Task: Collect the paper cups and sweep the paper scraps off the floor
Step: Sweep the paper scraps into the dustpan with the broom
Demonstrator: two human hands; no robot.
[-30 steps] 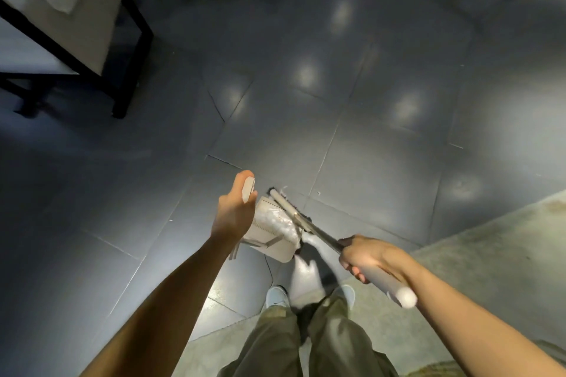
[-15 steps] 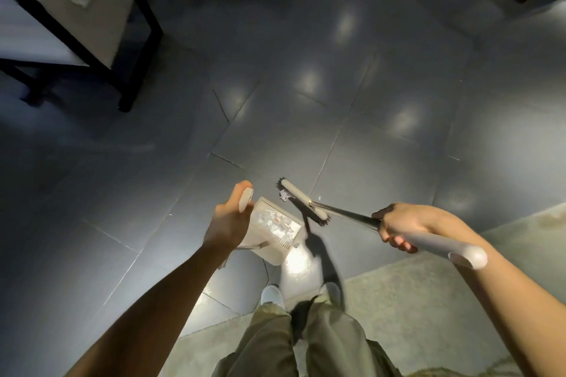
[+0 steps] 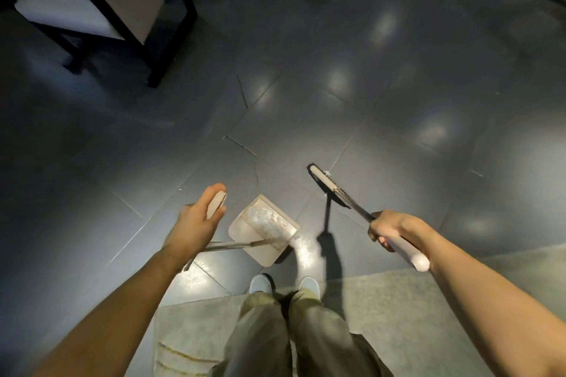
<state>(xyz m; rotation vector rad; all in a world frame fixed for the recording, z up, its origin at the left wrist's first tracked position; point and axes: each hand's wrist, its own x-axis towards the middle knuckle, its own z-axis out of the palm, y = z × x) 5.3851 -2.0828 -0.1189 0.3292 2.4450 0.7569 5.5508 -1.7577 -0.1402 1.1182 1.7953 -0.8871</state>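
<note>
My left grip (image 3: pixel 199 223) is curled around the pale top of the dustpan's handle (image 3: pixel 216 206), and the dustpan (image 3: pixel 266 251) hangs low in front of my shoes (image 3: pixel 258 283), tilted, with a heap of paper scraps (image 3: pixel 265 219) inside it. My right grip (image 3: pixel 393 231) is clamped on the broom (image 3: pixel 326 184), fingers wrapped where its dark shaft meets the white end. The broom head points forward and left, apart from the dustpan, with a small pale bit (image 3: pixel 328 174) just beside it on the dark tiled floor (image 3: pixel 306 55). I stand at the edge of a pale mat (image 3: pixel 398 300). A black-framed surface (image 3: pixel 61 3) stands far left.
</note>
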